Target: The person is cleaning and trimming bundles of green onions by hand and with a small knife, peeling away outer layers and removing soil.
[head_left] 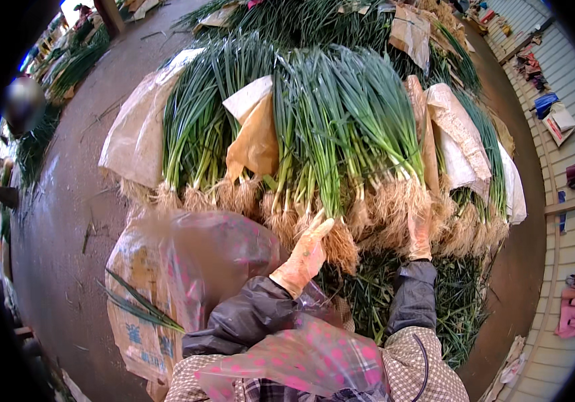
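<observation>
A large heap of bundled green onions (327,127) is seen from above, laid on the ground with the pale, hairy roots turned toward the person and the long green leaves pointing away. Both hands are gloved in orange-pink rubber and reach in from dark sleeves at the lower edge.

The left hand (307,251) is pressed against the root end of one bundle (331,201) near the middle of the heap — the fingers are spread and extended, touching the roots rather than closed about them. The right hand (420,231) is set among the root ends of a neighbouring bundle (394,154) just to the right; its fingers are buried in the roots, and whether anything is grasped cannot be told.

Brown paper sacks (133,141) are tucked between and beside the bundles — one at the left edge of the heap, others folded among the leaves. Loose green trimmings (461,301) are scattered below the roots. A translucent plastic sheet with pink spots (213,261) is draped near the person's left arm, above a printed sack (133,328). The wet concrete floor (66,221) is seen to the left.
</observation>
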`<state>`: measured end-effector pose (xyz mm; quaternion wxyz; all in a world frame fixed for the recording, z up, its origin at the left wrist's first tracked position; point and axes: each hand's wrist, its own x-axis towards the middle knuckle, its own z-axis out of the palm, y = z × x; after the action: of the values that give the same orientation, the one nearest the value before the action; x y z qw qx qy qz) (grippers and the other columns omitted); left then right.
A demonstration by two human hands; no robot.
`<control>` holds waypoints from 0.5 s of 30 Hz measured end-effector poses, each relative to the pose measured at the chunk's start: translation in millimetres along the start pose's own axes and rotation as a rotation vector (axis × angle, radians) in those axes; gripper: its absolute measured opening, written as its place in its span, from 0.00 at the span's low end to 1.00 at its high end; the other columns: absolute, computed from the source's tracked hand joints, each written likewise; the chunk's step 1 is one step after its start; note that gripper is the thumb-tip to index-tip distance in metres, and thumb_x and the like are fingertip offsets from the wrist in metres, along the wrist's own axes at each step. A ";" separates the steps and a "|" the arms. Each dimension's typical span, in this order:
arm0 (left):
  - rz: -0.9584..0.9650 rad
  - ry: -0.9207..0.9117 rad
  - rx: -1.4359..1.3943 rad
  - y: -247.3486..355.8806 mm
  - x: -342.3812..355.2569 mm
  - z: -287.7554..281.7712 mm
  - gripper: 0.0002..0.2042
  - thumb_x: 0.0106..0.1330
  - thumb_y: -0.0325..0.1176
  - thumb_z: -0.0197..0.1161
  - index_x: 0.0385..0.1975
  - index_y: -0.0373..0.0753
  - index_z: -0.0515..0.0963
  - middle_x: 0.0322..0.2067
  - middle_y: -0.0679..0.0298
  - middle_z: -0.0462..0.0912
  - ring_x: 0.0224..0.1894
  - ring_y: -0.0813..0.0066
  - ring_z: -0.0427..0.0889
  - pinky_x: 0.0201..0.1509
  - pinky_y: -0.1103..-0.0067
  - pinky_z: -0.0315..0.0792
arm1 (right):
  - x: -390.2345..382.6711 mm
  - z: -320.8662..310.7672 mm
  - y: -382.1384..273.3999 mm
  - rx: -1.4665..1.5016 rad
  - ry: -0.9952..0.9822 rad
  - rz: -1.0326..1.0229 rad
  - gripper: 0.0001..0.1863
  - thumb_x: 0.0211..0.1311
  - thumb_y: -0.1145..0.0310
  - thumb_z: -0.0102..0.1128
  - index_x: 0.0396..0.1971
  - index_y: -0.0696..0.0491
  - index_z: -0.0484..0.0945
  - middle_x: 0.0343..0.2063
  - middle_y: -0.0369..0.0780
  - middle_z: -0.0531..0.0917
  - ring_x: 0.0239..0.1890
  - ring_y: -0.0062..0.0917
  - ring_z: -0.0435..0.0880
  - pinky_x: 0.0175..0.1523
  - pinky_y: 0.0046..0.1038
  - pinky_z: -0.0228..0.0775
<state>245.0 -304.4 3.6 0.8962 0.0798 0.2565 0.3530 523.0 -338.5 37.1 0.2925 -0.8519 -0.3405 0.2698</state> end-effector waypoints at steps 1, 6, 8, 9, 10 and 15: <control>0.052 0.017 0.043 -0.8 -3.2 2.8 0.29 0.70 0.34 0.59 0.69 0.40 0.57 0.61 0.65 0.70 0.64 0.71 0.67 0.67 0.71 0.64 | 0.9 -2.8 1.2 -0.005 0.005 0.006 0.38 0.69 0.49 0.51 0.68 0.61 0.55 0.67 0.51 0.62 0.61 0.35 0.71 0.63 0.35 0.67; 0.154 -0.035 0.307 3.9 -42.4 15.5 0.27 0.71 0.37 0.58 0.67 0.36 0.60 0.56 0.63 0.75 0.62 0.72 0.70 0.65 0.75 0.64 | 7.8 -21.0 3.5 -0.070 -0.023 0.029 0.38 0.69 0.50 0.52 0.68 0.61 0.55 0.67 0.51 0.61 0.63 0.36 0.69 0.65 0.37 0.65; 0.123 -0.089 0.328 15.6 -56.4 36.1 0.25 0.70 0.33 0.57 0.65 0.35 0.63 0.54 0.64 0.75 0.57 0.75 0.73 0.62 0.78 0.67 | 4.7 -33.4 -6.2 -0.144 -0.055 0.062 0.38 0.69 0.50 0.52 0.68 0.62 0.55 0.68 0.52 0.61 0.64 0.36 0.68 0.66 0.38 0.64; 0.087 -0.090 0.348 20.7 -61.6 45.1 0.23 0.70 0.30 0.58 0.64 0.35 0.64 0.53 0.65 0.76 0.54 0.76 0.75 0.60 0.79 0.68 | 2.4 -40.7 -13.9 -0.235 -0.096 0.116 0.38 0.69 0.50 0.52 0.68 0.62 0.55 0.68 0.52 0.61 0.65 0.37 0.68 0.67 0.38 0.64; 0.153 -0.105 0.355 22.9 -67.7 47.5 0.20 0.69 0.28 0.57 0.61 0.34 0.68 0.52 0.65 0.77 0.51 0.77 0.77 0.56 0.79 0.72 | -4.0 -47.7 -29.4 -0.385 -0.165 0.199 0.38 0.69 0.50 0.52 0.68 0.62 0.55 0.68 0.52 0.60 0.66 0.37 0.68 0.67 0.39 0.63; 0.157 0.012 0.387 10.5 -53.7 -15.9 0.16 0.67 0.26 0.58 0.54 0.32 0.74 0.47 0.64 0.79 0.47 0.73 0.79 0.54 0.77 0.72 | -86.2 -37.3 -57.1 -0.381 0.096 -0.234 0.37 0.61 0.51 0.63 0.65 0.56 0.65 0.61 0.49 0.72 0.41 0.25 0.84 0.51 0.30 0.78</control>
<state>197.3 -333.4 15.1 0.8322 0.2683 0.3179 0.3666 469.7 -379.7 124.0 0.1716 -0.8583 -0.4675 0.1239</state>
